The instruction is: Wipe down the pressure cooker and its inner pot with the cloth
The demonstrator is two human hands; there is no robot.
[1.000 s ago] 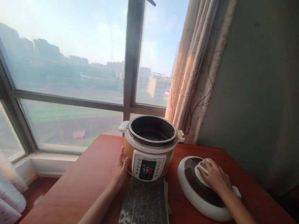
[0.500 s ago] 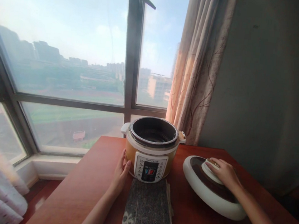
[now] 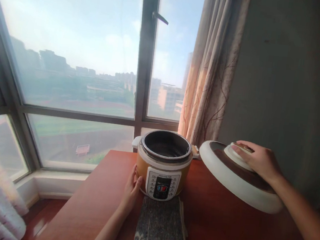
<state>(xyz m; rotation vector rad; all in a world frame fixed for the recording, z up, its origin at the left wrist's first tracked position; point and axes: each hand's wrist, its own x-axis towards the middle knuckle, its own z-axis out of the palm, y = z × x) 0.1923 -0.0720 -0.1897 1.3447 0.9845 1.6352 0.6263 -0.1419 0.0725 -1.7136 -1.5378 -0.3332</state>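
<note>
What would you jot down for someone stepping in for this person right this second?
Left hand: open, pressed flat against the lower left side of the cooker.
Right hand: gripping the knob of the lid, which is held tilted in the air, to the right of the cooker and clear of the table.
Cooker: stands on the table at the window end, open, dark inner pot showing, with a patterned cloth lying in front of it.
Done: lid is off the table.
Left: lid is not yet on the cooker.
</note>
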